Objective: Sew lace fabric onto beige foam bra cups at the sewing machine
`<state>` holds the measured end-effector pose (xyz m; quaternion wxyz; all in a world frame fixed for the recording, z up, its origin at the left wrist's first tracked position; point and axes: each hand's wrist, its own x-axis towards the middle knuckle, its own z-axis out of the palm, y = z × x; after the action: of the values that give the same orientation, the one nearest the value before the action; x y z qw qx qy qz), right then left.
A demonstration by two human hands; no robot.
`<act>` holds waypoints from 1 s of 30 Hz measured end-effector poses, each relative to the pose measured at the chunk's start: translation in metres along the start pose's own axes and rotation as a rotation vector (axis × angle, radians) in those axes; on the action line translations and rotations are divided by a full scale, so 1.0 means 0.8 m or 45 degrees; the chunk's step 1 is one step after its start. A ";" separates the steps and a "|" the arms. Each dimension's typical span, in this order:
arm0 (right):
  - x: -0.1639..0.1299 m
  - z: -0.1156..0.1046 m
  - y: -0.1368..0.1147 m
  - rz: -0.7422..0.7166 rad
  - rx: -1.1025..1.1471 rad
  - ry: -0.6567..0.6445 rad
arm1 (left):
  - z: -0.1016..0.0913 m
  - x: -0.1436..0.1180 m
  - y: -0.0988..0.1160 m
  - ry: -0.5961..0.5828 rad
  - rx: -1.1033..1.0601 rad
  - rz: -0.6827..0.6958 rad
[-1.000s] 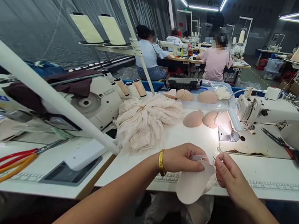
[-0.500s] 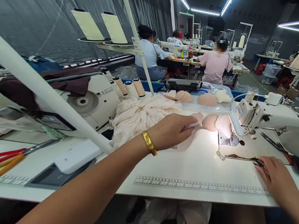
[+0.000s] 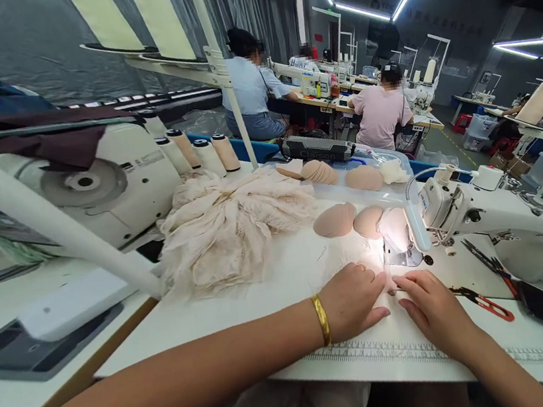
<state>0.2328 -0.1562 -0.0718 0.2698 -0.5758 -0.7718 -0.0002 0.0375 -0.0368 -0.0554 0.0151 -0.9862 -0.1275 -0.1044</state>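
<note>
Near the front edge of the table (image 3: 244, 300), my left hand (image 3: 357, 299) and right hand (image 3: 433, 309) lay flat, fingers loosely spread, gripping nothing, beside the sewing machine's (image 3: 503, 213) lit presser foot. Whether fabric lay beneath them I could not tell. Behind, a clear tray (image 3: 398, 177) held stacked beige cups (image 3: 320, 172). Two loose cups (image 3: 336, 220) sat mid-table, four thread cones (image 3: 195, 152) along the back edge.

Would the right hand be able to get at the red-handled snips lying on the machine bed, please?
Probably yes: the right hand rests on the table just left of the red-handled snips, with only bare machine bed between them.
</note>
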 end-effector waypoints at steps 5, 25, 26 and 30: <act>0.013 0.007 0.007 -0.030 -0.083 -0.153 | -0.017 -0.007 -0.009 -0.036 -0.007 0.069; 0.015 -0.005 0.063 -0.121 -0.135 -0.046 | 0.030 0.059 -0.049 0.288 0.046 0.424; 0.014 -0.006 0.061 -0.130 -0.128 -0.068 | 0.029 0.058 -0.049 0.296 0.050 0.420; 0.015 -0.011 0.056 -0.180 -0.082 -0.102 | 0.028 0.054 -0.048 0.270 0.019 0.367</act>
<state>0.2738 -0.1335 -0.0730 0.2193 -0.5280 -0.8201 -0.0212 0.0736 0.0121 -0.0683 0.0506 -0.9776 0.0167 -0.2038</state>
